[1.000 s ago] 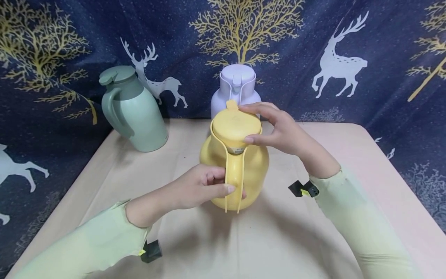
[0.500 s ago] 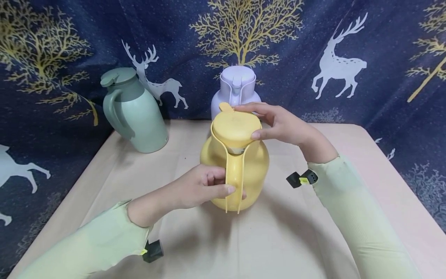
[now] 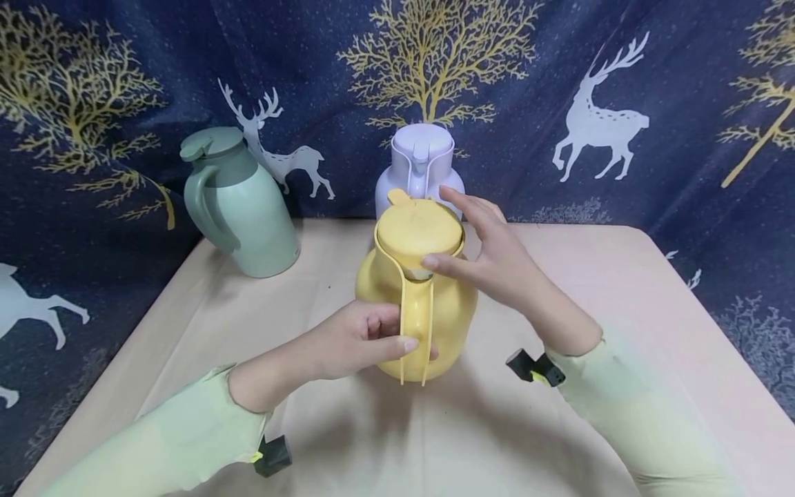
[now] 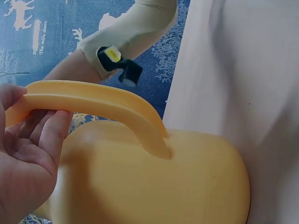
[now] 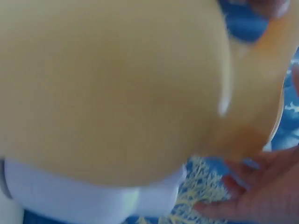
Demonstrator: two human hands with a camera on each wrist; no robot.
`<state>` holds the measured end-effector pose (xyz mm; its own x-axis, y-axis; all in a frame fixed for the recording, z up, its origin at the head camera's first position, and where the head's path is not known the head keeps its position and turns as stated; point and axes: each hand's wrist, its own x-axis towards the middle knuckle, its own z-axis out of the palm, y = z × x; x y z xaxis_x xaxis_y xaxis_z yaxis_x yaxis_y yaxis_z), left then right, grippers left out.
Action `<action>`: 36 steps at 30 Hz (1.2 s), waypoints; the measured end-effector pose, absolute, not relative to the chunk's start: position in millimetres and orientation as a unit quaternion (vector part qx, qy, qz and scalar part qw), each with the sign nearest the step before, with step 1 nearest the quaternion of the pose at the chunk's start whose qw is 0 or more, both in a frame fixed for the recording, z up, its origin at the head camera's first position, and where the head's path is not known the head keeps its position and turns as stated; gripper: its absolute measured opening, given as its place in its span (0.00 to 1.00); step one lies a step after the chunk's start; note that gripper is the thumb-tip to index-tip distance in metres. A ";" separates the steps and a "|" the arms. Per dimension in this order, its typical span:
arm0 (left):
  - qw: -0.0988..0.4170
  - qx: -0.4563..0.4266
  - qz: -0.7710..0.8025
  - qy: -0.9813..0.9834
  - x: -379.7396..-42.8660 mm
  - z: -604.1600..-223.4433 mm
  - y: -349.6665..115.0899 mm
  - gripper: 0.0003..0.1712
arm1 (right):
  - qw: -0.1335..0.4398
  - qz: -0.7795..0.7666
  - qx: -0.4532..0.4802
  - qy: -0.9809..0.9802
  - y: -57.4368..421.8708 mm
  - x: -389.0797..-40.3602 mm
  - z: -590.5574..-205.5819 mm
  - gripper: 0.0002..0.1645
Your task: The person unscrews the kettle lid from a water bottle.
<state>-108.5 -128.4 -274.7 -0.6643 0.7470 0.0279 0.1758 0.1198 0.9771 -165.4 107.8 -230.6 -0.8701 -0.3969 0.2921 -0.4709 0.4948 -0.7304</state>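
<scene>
A yellow thermos jug (image 3: 450,317) stands upright on the table, its handle toward me. My left hand (image 3: 350,338) grips the handle (image 4: 107,100), thumb on the near side and fingers passing behind it. On top sits a round yellow lid (image 3: 419,228) with a small tab (image 3: 398,197) pointing to the far left. At the lid's right side is my right hand (image 3: 497,255), fingers spread and extended. Its thumb tip lies at the lid's near edge, while the index fingertip stands off beyond the far side. In the right wrist view the jug's body hides the lid.
Behind the yellow jug stands a lilac thermos jug (image 3: 422,148), partly hidden by it. A green thermos jug (image 3: 245,207) stands at the back left of the cloth-covered table (image 3: 546,442). A dark blue curtain (image 3: 515,124) with deer and trees hangs behind.
The lid's tab has turned leftward. My right hand turned with the lid, then its fingers loosened and its thumb shifted back left along the near edge. My left hand keeps its hold.
</scene>
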 end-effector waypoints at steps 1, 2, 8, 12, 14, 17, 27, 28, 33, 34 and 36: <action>0.246 0.326 0.578 0.706 -108.5 -274.9 -128.5 0.25 | 0.049 0.437 0.241 -0.865 104.1 -161.9 -230.6 0.64; 0.245 0.326 0.578 0.706 -108.5 -274.9 -128.5 0.25 | 0.057 0.440 0.234 -0.865 100.6 -160.0 -230.7 0.59; 0.237 0.316 0.572 0.719 -106.2 -270.3 -127.5 0.22 | 0.087 0.463 0.223 -0.854 91.5 -165.4 -234.0 0.43; 0.236 0.317 0.573 0.718 -105.7 -270.4 -127.9 0.21 | 0.079 0.462 0.259 -0.844 97.0 -175.1 -235.1 0.41; 0.234 0.321 0.573 0.717 -106.1 -271.9 -128.3 0.21 | 0.068 0.456 0.279 -0.842 100.5 -180.4 -234.6 0.41; 0.234 0.324 0.574 0.714 -107.1 -274.0 -128.9 0.21 | 0.046 0.448 0.302 -0.840 105.9 -188.1 -234.0 0.41; 0.234 0.329 0.567 0.718 -109.5 -274.9 -128.9 0.20 | -0.028 0.520 0.387 -0.761 113.9 -210.1 -240.9 0.57; 0.234 0.330 0.567 0.718 -109.6 -275.0 -128.8 0.20 | -0.040 0.534 0.392 -0.748 114.0 -211.3 -242.4 0.58; 0.239 0.326 0.569 0.716 -109.6 -274.7 -128.1 0.19 | -0.086 0.583 0.405 -0.699 113.9 -212.9 -248.6 0.62; 0.240 0.326 0.568 0.716 -109.7 -274.6 -128.2 0.19 | -0.085 0.583 0.404 -0.700 113.7 -212.5 -249.8 0.63; 0.244 0.324 0.570 0.715 -109.7 -274.6 -128.4 0.19 | -0.082 0.584 0.401 -0.701 112.9 -211.5 -251.9 0.66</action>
<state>-109.7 -128.4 -274.6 -0.6710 0.7412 0.0215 0.1862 0.1404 0.9724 -211.5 112.9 -251.9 -0.6646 -0.6582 0.3538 -0.4663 -0.0047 -0.8846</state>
